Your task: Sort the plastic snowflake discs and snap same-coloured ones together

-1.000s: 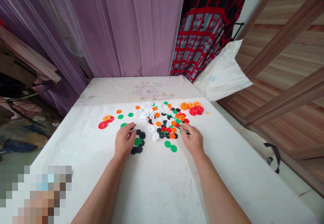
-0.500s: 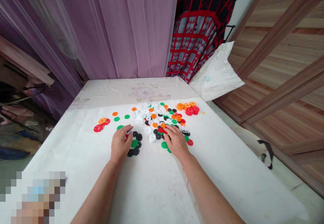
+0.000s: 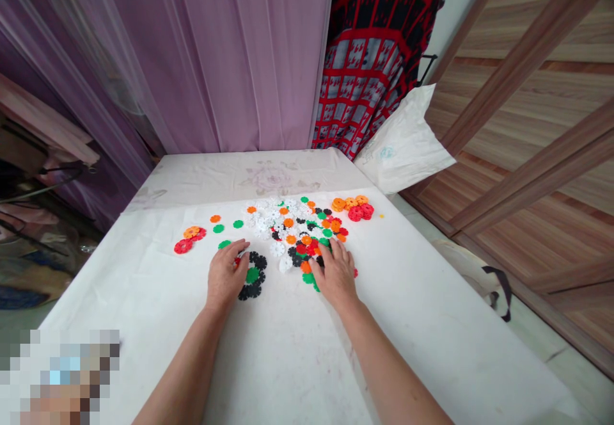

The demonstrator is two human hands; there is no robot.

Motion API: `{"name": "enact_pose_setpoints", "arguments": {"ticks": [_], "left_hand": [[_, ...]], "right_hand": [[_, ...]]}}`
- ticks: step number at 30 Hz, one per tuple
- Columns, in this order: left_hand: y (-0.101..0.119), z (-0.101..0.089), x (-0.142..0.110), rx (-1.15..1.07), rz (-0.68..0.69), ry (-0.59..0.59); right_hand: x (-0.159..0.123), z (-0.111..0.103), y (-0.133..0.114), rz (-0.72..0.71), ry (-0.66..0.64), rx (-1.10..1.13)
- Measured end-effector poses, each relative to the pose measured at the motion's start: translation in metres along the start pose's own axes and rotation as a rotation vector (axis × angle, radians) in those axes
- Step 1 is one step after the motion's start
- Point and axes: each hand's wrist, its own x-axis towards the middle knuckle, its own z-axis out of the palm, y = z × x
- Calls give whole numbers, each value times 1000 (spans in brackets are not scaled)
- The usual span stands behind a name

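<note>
My left hand point(image 3: 226, 274) is curled with a red snowflake disc point(image 3: 236, 260) showing between thumb and fingers; how it is gripped is partly hidden. Just right of that hand lies a ring of black snowflake discs point(image 3: 259, 260) around a green disc point(image 3: 252, 276). My right hand point(image 3: 336, 271) reaches palm down over the near right edge of a mixed pile, its fingers spread on the pieces. Orange point(image 3: 306, 267) and green discs point(image 3: 307, 278) lie by its thumb. White discs point(image 3: 268, 219) fill the pile's far left.
Orange discs point(image 3: 338, 205) and red discs point(image 3: 361, 212) are grouped at the far right. Another red and orange group point(image 3: 183, 246) lies at left. A white bag point(image 3: 403, 140) stands beyond the table's point(image 3: 288, 361) right edge. A purple curtain point(image 3: 249, 60) hangs behind.
My right hand has moved left from the pile's right side, and its fingers have spread over the discs, shifting several. My left hand stays beside the black ring. The view has shifted slightly.
</note>
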Motion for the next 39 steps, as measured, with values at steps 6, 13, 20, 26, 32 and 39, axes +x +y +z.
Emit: {"name": "enact_pose_setpoints", "arguments": {"ticks": [6,13,20,26,32,39], "left_hand": [[1,-1,0,13,7,-13],[1,-2,0,18,5,-10],[1,-2,1,31,8,-30],[-1,0,1,40,16,-25],[-3,1,1,51,25,-16],[-3,0,1,44,21,-26]], "right_hand": [[2,5,-17,-108,-25,44],[18,-1,-2,-179,56,151],[32,-36,56,317,-88,85],[30,-49,87,368,-307,349],[36,-49,80,317,-331,261],[42,-37,78,331,-174,182]]}}
